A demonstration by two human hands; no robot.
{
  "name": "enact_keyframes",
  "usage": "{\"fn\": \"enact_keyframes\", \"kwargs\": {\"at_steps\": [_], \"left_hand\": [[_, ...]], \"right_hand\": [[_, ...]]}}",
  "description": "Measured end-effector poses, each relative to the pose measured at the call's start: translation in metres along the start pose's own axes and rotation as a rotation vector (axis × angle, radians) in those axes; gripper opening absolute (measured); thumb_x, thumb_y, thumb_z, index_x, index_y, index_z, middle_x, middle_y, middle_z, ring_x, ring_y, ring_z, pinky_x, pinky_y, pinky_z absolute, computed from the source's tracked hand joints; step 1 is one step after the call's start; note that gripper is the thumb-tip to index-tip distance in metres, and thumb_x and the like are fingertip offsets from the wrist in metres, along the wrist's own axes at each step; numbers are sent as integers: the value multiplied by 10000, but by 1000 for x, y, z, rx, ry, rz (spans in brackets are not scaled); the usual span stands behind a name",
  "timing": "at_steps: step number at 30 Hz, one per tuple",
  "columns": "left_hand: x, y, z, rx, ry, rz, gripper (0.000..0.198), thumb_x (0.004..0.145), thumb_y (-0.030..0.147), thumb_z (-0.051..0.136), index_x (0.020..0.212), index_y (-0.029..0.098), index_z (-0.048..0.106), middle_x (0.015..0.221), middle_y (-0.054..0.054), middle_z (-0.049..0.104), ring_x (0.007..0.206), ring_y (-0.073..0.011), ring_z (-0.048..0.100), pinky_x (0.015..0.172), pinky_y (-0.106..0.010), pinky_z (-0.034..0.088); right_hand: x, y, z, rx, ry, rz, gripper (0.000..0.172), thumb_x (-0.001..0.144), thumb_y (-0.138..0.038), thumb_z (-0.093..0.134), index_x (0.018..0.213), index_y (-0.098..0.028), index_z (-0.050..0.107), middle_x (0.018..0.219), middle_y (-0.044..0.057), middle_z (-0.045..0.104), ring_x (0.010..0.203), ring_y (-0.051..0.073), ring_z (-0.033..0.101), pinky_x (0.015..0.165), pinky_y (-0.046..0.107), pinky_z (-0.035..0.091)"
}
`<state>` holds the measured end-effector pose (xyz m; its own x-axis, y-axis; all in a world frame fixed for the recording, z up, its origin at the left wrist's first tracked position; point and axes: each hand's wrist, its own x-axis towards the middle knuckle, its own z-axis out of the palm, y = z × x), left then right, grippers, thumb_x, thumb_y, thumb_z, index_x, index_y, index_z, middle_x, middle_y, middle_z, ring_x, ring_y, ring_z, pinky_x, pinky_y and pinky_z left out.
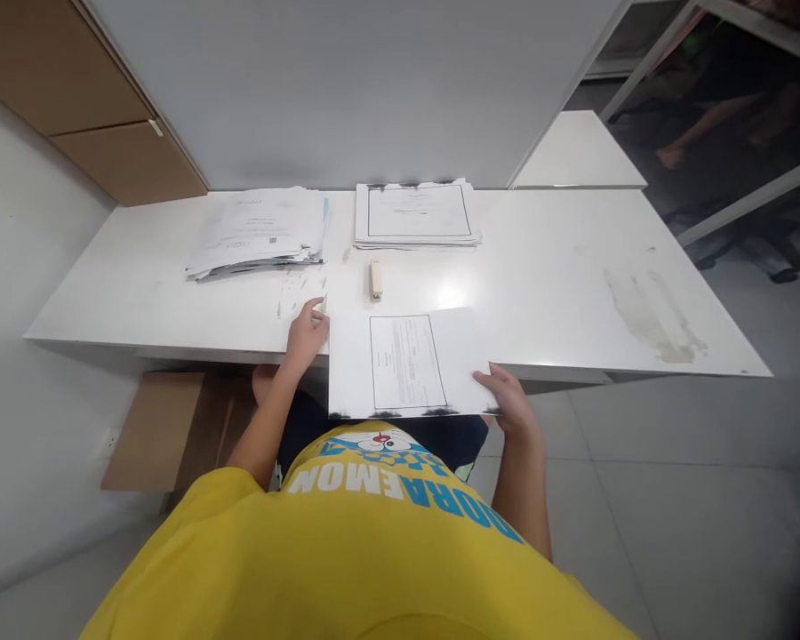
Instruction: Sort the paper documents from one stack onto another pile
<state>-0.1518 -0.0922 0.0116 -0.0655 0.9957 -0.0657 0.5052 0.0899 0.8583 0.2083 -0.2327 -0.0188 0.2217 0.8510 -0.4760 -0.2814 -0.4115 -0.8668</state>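
Note:
A white sheet of paper (410, 360), printed with a bordered block of text and dark smudges along its near edge, spans the front edge of the desk before me. My right hand (510, 397) grips its right side, thumb on top and the other fingers underneath. Beside the left edge of the sheet is my left hand (308, 331), fingers loosely bent and apart, with nothing visible in them; whether it touches the paper I cannot tell. Just beyond the sheet, a small cream-coloured stapler (375, 281) lies on the desk.
The white desk (540, 276) carries a loose paper stack (260, 227) at back left and a neater paper stack (417, 213) at back centre. A grey panel (347, 89) rises behind. A cardboard box (153, 427) sits below left. Part of another person shows at upper right.

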Motion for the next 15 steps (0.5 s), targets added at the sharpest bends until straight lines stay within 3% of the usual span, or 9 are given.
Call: {"fn": "enact_keyframes", "kwargs": {"at_steps": [5, 11, 15], "left_hand": [[6, 12, 16, 184, -12, 142, 381, 890, 193, 553, 1261, 251, 618, 939, -3, 666, 663, -134, 583, 722, -283, 490], [20, 10, 29, 201, -37, 231, 312, 873, 140, 546, 1145, 193, 690, 946, -36, 643, 764, -164, 589, 825, -313, 491], [26, 7, 33, 168, -33, 277, 263, 861, 135, 551, 1050, 196, 724, 902, -39, 634, 768, -184, 589, 808, -328, 488]], "right_hand": [[12, 0, -10, 8, 9, -50, 436, 576, -468, 876, 923, -235, 748, 888, 48, 791, 856, 288, 742, 749, 370, 598], [18, -1, -13, 24, 16, -74, 412, 577, -461, 866, 904, -245, 739, 887, 31, 789, 865, 277, 741, 795, 370, 591], [22, 3, -14, 44, 41, -85, 395, 579, -442, 858, 897, -242, 735, 868, 33, 784, 858, 279, 738, 787, 373, 590]]}}
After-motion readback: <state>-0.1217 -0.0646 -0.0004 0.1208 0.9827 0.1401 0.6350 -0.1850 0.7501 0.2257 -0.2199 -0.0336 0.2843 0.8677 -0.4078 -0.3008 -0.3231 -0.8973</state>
